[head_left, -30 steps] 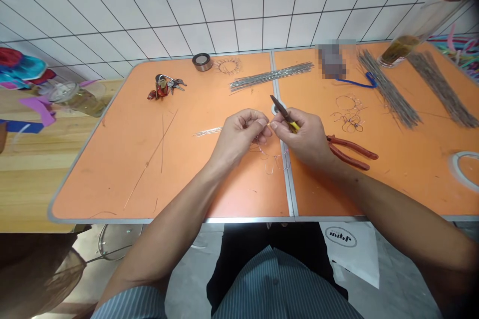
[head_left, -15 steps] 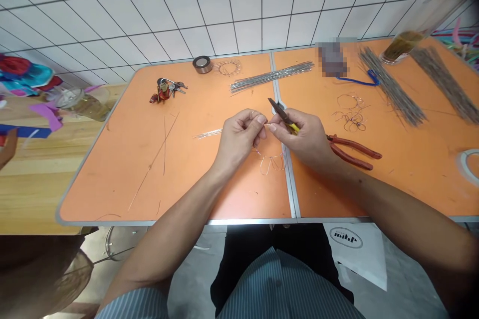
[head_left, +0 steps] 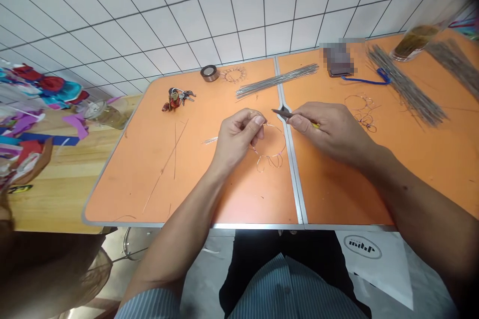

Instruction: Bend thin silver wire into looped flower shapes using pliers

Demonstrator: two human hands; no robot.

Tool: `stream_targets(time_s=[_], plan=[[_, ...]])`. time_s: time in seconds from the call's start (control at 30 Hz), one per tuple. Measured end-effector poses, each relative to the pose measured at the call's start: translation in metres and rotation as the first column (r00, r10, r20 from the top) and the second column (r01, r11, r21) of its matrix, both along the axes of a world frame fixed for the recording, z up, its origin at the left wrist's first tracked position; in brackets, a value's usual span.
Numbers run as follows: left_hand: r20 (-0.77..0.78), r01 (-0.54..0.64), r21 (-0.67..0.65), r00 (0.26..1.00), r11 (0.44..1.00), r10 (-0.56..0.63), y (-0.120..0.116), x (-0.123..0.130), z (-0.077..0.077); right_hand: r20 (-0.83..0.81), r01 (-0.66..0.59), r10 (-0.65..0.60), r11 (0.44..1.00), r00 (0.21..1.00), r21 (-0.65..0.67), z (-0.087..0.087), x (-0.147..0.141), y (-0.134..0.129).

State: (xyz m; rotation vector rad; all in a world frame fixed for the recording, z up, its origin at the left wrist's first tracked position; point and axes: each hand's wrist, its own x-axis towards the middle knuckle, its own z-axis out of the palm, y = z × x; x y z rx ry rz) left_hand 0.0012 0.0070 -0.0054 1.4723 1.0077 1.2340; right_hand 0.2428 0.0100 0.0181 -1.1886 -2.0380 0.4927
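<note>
My left hand (head_left: pixel 237 137) pinches a thin wire at the fingertips. It is part of a wire ring (head_left: pixel 283 148) with small petal-like loops along its near side, hanging just above or on the table. To the right, my right hand (head_left: pixel 331 129) is wrapped around pliers (head_left: pixel 284 112) with dark jaws and a yellow handle. The jaws point left toward the left fingertips, apart from them. Several straight silver wires (head_left: pixel 210 140) stick out left of my left hand; their other ends are hidden behind it.
On the orange table (head_left: pixel 232 204) lie keys (head_left: pixel 179 98), a tape roll (head_left: pixel 209 73), a looped wire ring (head_left: pixel 234 75), a silver wire bundle (head_left: pixel 277 80), a darker bundle (head_left: pixel 407 84), and more bent wire (head_left: pixel 364 114). A jar (head_left: pixel 415 42) stands at the back right. Another person's hand (head_left: pixel 41 162) shows at left.
My right hand with the pliers has drawn away to the right from my left fingertips. Red-handled pliers seen before are now hidden by my right arm. The view has shifted slightly.
</note>
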Motion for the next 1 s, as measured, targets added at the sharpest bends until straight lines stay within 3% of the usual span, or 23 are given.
stream_targets(time_s=[0.13, 0.47, 0.77, 1.0], plan=[[-0.081, 0.009, -0.011, 0.997, 1.0, -0.01, 0.001, -0.002, 0.0, 0.216, -0.051, 0.036, 0.997, 0.976, 0.063, -0.004, 0.006, 0.002], [-0.147, 0.037, 0.003, 0.988, 0.999, -0.036, 0.002, -0.005, 0.001, 0.345, -0.106, 0.058, 0.987, 0.937, 0.123, -0.012, 0.008, 0.003], [-0.176, 0.055, 0.009, 0.983, 0.998, -0.052, 0.002, -0.007, 0.003, 0.262, -0.115, 0.095, 0.991, 0.96, 0.063, -0.013, 0.007, 0.003], [-0.198, 0.047, 0.06, 0.98, 0.997, -0.034, 0.002, -0.006, 0.005, 0.471, -0.094, 0.035, 0.99, 0.881, 0.103, -0.009, 0.003, -0.001]])
